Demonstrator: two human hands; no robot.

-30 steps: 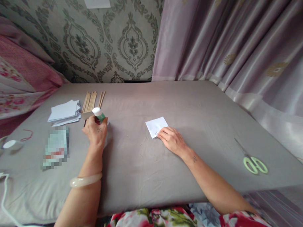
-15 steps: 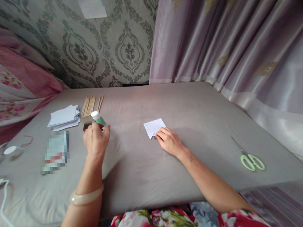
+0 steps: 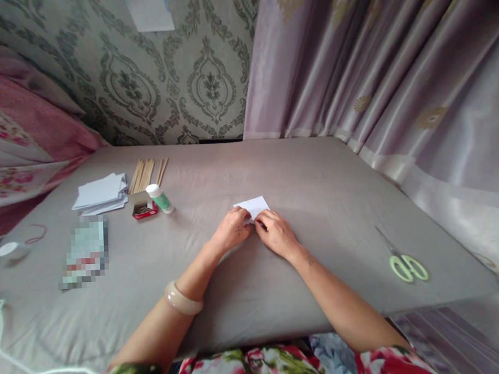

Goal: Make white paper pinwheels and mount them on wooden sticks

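A small white sheet of paper (image 3: pixel 255 204) lies on the grey-covered table in front of me. My right hand (image 3: pixel 275 231) pinches its near right edge between thumb and fingers. At the near left edge, my left hand (image 3: pixel 234 229) is closed with its fingertips against the paper, close to the right fingertips. Whatever small thing those left fingers may hold is hidden. Off to the left stands a small open red box (image 3: pixel 144 209) with small dark pieces inside, too small to name. Touching or close beside it is a white-capped green and white bottle (image 3: pixel 160 199).
Wooden sticks (image 3: pixel 142 175) lie at the back left beside a stack of white paper (image 3: pixel 100 192). Nearer me is a blurred-out packet (image 3: pixel 86 251). Scissors with green handles (image 3: pixel 408 267) rest at the right. A white cable (image 3: pixel 18 364) runs along the left front.
My left hand has left the red box and moved right to the sheet of paper, now beside my right hand. My right hand has stayed on the paper.
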